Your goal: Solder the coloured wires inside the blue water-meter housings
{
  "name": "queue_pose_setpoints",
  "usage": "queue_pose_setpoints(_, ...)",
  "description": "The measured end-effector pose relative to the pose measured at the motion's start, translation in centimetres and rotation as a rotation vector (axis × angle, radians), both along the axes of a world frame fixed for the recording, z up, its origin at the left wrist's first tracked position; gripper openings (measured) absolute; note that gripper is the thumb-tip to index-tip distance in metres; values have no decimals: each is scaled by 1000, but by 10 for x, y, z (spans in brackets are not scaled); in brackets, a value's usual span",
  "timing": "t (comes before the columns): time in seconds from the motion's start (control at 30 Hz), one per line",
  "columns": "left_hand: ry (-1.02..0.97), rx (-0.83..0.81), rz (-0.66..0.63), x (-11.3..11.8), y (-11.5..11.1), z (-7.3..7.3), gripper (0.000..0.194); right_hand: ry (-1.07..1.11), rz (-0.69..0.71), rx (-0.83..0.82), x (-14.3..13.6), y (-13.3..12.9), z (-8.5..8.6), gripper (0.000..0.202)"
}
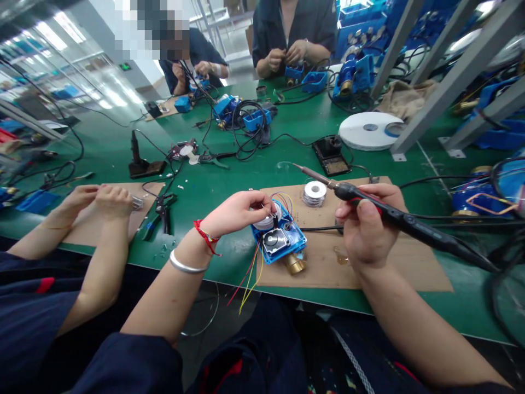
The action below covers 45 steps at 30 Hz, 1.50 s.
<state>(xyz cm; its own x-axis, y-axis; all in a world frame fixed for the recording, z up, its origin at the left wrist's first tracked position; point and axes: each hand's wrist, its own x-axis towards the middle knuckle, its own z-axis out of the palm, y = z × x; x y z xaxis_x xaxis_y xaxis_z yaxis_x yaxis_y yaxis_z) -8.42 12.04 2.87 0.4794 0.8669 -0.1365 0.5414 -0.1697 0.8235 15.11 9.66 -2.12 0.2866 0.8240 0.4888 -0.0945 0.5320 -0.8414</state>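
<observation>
My right hand (371,230) grips a soldering iron (353,194) by its black handle. The metal tip points up and left, with a wisp of smoke beside it, apart from the work. My left hand (241,212), wearing a red cord and a silver bangle, is closed in a pinch above an open blue housing (297,241). What its fingers hold is hidden. A round white part lies under those fingers. Inside the housing sits a black-and-white module (275,241). A brass fitting (295,264) sticks out below, and red and yellow wires (248,282) hang toward me.
Cardboard (328,273) lies under the housing, with a solder spool (314,193) behind. Beyond are an iron stand (331,156) and a white reel (369,131). Cutters (162,214) lie left, near a co-worker's hands (106,202). Two people work opposite. Metal posts (447,82) rise right.
</observation>
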Motion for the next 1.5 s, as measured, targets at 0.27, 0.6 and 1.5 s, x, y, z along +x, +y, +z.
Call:
queue_pose_setpoints(0.27, 54, 82, -9, 7, -2, -1, 18, 52, 13, 37, 10, -4, 9, 21)
queue_pose_setpoints(0.6, 122, 134, 61, 15, -7, 2, 21, -4, 88, -43, 19, -30, -8, 17)
queue_pose_setpoints(1.5, 258, 124, 20, 19, -1, 10, 25, -287, 157, -81, 20, -34, -38, 14)
